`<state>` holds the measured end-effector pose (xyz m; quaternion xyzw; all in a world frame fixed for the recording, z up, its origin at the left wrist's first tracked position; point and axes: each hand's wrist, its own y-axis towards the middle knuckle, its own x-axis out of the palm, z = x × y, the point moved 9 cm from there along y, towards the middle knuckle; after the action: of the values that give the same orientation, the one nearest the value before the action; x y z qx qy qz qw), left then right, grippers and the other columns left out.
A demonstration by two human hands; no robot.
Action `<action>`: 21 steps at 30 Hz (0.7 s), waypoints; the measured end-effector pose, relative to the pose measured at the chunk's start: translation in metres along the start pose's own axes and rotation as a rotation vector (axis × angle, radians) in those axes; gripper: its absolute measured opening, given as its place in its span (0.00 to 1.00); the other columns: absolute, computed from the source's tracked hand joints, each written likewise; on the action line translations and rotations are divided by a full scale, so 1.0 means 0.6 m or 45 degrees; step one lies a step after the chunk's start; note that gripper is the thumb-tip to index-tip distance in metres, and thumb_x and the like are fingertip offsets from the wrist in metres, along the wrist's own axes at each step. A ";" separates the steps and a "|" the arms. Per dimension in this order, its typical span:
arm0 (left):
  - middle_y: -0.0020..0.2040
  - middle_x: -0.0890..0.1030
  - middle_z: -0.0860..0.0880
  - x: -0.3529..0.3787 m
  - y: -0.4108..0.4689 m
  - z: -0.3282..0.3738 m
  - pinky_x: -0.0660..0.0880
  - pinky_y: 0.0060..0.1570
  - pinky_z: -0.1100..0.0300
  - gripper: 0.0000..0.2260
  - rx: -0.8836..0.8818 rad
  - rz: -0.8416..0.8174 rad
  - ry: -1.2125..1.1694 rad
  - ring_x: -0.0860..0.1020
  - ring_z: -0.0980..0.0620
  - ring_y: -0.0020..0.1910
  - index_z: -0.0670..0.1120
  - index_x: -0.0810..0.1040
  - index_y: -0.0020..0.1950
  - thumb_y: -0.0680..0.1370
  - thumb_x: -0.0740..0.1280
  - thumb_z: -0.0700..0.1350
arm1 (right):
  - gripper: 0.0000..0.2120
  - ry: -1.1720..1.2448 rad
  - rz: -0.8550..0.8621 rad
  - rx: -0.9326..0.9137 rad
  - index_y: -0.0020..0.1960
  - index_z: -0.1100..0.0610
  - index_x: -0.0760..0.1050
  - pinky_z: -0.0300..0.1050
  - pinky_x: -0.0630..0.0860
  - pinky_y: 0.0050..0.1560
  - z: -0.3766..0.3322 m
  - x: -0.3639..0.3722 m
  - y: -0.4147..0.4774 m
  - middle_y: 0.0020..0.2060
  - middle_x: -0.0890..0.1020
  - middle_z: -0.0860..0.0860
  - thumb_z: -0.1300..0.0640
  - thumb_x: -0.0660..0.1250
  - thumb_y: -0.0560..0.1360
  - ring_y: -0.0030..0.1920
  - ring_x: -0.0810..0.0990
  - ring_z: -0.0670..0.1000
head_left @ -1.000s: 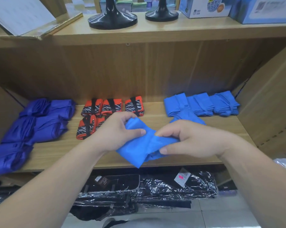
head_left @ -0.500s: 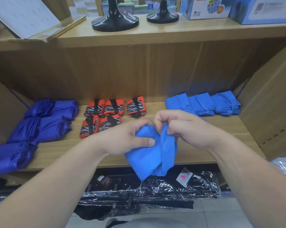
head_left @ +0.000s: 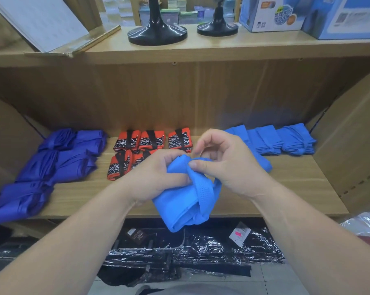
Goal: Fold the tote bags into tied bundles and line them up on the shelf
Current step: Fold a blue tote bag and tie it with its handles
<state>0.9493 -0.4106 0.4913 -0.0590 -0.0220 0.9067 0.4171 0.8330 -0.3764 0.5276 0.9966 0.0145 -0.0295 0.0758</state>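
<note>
Bright blue tote bag folded, strap looped round, frame centre; purple, orange-black, blue bundles on shelf behind

Wooden shelf: bare board lies along its front edge and right of centre. Purple bundles fill its left end. Orange bundles occupy the middle rear. Blue bundles line the right rear. A slanted cardboard panel closes the right side. The upper shelf board limits headroom overhead.
</note>
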 end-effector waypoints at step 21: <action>0.34 0.74 0.50 -0.001 -0.004 -0.017 0.68 0.35 0.60 0.06 0.107 0.203 0.032 0.72 0.52 0.34 0.50 0.78 0.37 0.62 0.67 0.41 | 0.17 0.222 -0.070 0.449 0.56 0.59 0.78 0.38 0.76 0.40 0.059 -0.014 -0.037 0.43 0.84 0.56 0.72 0.72 0.71 0.39 0.79 0.50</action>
<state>0.9531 -0.4097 0.4816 -0.0545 0.0261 0.9363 0.3458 0.8215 -0.3602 0.4896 0.9924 0.0429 0.0529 -0.1024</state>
